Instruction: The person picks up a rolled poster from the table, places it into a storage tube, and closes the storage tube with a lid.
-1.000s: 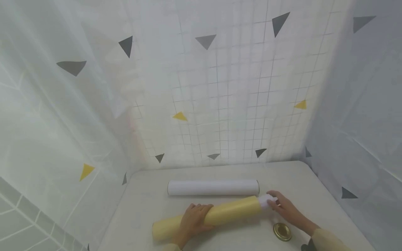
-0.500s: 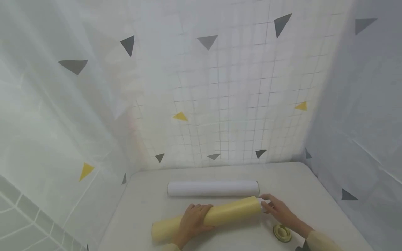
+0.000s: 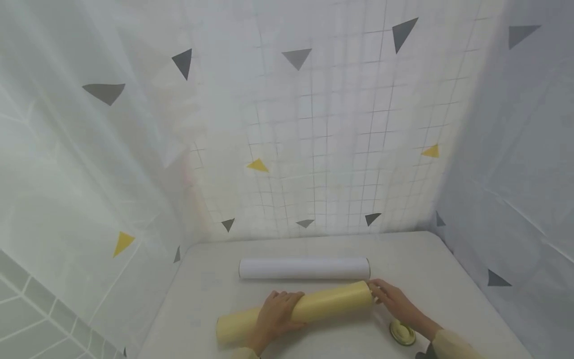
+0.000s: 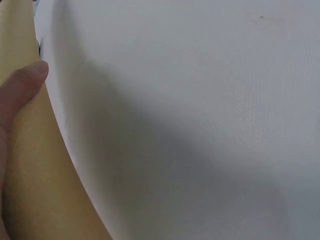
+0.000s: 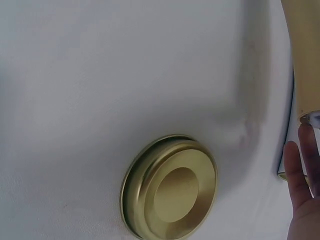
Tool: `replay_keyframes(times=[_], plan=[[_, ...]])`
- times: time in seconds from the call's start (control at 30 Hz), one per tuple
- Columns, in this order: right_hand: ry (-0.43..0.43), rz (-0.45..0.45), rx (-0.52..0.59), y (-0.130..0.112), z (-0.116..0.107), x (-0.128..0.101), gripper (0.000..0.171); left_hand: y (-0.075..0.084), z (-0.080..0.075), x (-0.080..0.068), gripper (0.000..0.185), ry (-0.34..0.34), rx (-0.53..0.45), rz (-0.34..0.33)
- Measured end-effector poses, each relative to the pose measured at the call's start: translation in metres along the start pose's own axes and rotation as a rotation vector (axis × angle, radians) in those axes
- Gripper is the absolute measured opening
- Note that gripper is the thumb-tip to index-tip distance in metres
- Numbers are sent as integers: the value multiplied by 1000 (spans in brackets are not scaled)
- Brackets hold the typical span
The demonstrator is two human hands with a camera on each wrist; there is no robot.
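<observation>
A yellow cardboard tube (image 3: 334, 301) lies slantwise on the white table, its right end raised toward the right hand. The left hand (image 3: 275, 315) grips it left of its middle; in the left wrist view the thumb (image 4: 27, 82) lies across the yellow surface. At the tube's open right end is the right hand (image 3: 394, 300), its fingertips right at the rim. In the right wrist view those fingers are fairly straight, and a bit of white paper (image 5: 315, 119) shows inside the opening. A round gold metal lid (image 5: 175, 195) rests on the table below the right wrist.
Behind the yellow tube a white tube (image 3: 305, 269) with thin gold rims lies across the table (image 3: 215, 254). Pale plastic sheeting (image 3: 287, 124) with grey and yellow triangles encloses the table at the back and both sides.
The white paper roll that stuck out of the yellow tube has gone inside it. The right hand has moved left with it, up to the rim. The left hand keeps its place.
</observation>
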State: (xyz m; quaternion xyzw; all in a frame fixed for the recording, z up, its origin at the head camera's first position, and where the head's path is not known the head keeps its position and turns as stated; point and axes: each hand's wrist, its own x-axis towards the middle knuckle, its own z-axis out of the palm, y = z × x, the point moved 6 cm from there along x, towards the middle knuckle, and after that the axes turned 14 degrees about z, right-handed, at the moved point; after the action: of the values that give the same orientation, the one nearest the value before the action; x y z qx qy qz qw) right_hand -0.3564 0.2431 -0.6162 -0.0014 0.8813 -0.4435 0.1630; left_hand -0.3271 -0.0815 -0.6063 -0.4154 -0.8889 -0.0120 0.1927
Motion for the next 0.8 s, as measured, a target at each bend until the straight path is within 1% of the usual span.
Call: replay_keyframes(times=[0.13, 0.23, 0.4, 0.5, 0.6, 0.7, 0.8], plan=[[-18, -31, 12, -4, 0, 0, 48, 0, 1, 0, 79, -4, 10, -1], [-31, -33, 21, -6, 0, -1, 50, 0, 1, 0, 80, 2, 26, 1], [-29, 30, -13, -5, 4, -3, 51, 2, 0, 0, 79, 6, 27, 9], [-22, 54, -41, -4, 8, -3, 49, 3, 1, 0, 79, -5, 21, 7], [5, 56, -53, -1, 10, -3, 47, 2, -1, 0, 79, -1, 21, 1], [27, 59, -63, 5, 5, -3, 46, 2, -3, 0, 80, 12, 29, -1], [33, 35, -116, 14, -4, -5, 41, 1, -3, 0, 79, 4, 22, -11]])
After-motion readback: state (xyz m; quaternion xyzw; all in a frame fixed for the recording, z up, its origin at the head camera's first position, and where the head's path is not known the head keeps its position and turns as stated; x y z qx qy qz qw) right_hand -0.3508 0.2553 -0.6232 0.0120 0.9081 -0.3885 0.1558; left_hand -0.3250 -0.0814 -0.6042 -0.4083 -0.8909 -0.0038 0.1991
